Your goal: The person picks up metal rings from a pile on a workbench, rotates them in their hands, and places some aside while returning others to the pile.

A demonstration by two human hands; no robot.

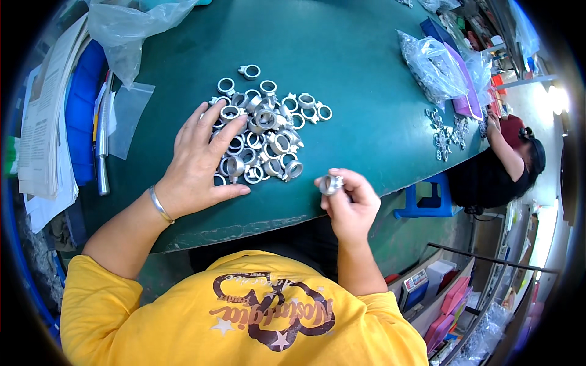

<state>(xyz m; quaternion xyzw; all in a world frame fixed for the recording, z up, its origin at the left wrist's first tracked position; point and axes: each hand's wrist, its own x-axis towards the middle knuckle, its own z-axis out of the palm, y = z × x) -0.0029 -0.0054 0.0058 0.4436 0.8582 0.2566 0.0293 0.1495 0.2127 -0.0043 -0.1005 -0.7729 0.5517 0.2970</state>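
Note:
A heap of silvery metal ring clamps [268, 143], each a short collar with a small lug, lies on the green table [360, 67]. My left hand [198, 152] rests at the heap's left side, fingers spread and touching some of the rings. In my right hand [351, 201], near the table's front edge and apart from the heap, one metal ring clamp [330, 185] is pinched between thumb and fingers. A few rings lie loose at the heap's far and right sides.
Papers [52, 110], a blue tray [85, 113] and clear plastic bags [131, 36] stand on the left. At the far right are a bagged purple bin [464, 79], small metal parts [444, 134], and another person [500, 171] beside a blue stool [427, 198].

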